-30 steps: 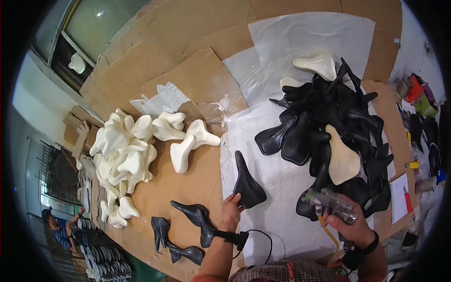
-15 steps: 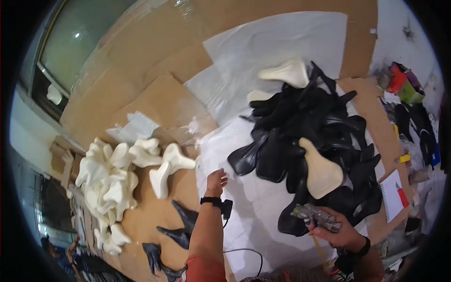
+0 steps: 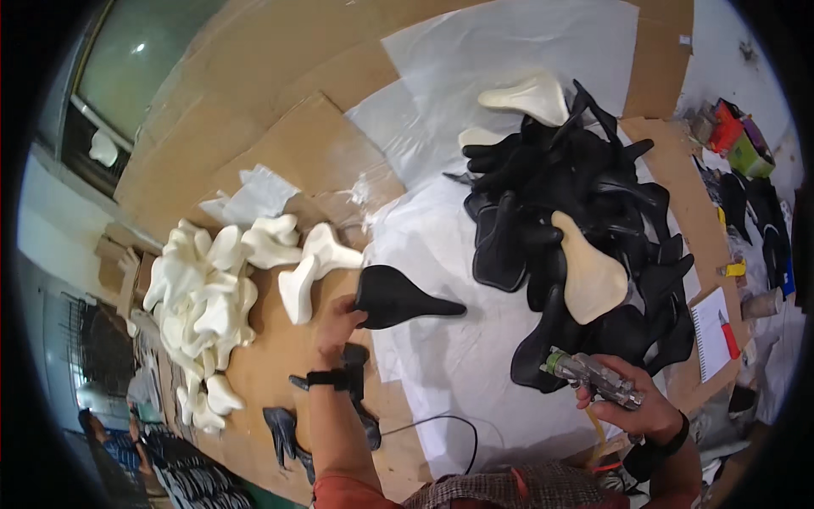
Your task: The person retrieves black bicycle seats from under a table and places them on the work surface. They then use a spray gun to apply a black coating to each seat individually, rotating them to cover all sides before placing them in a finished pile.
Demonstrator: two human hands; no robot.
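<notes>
Saddle (image 3: 394, 299): gripped at wide end by left hand (image 3: 341, 321), at that hand's 2 o'clock | Spray gun (image 3: 592, 378): held in right hand (image 3: 636, 404), at saddle's 4 o'clock; finger placement unclear | Rim should be pinched, face kept untouched.

Count: 1 hand-held black saddle (image 3: 394, 299); 1 spray gun (image 3: 600, 380); 1 notebook (image 3: 707, 332); 1 red tool (image 3: 729, 335). Pale saddles (image 3: 596, 276) at the black heap (image 3: 560, 170): 3. Heaps: 2, including the cream heap (image 3: 197, 293); pieces within both overlap, total indeterminable.
</notes>
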